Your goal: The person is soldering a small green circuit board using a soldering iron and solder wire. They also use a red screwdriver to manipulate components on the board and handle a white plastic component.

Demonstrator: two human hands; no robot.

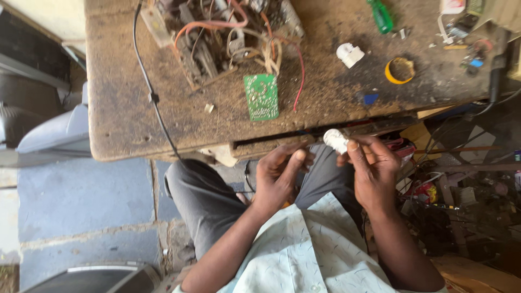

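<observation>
My right hand [373, 168] holds a small white plastic part [335, 140] between thumb and fingers, just below the front edge of the wooden workbench [125, 119]. My left hand [279, 173] is beside it, fingers curled with the fingertips pinched together; whether it holds anything small I cannot tell. Both hands hover over my lap, in front of a partly open drawer [260, 145].
On the bench lie a green circuit board [261, 96], a tangle of wires and dismantled electronics [228, 32], a white plastic piece [350, 54], a yellow tape roll [400, 70], a green screwdriver handle [381, 16] and a black cable [149, 87]. Clutter fills the floor at right.
</observation>
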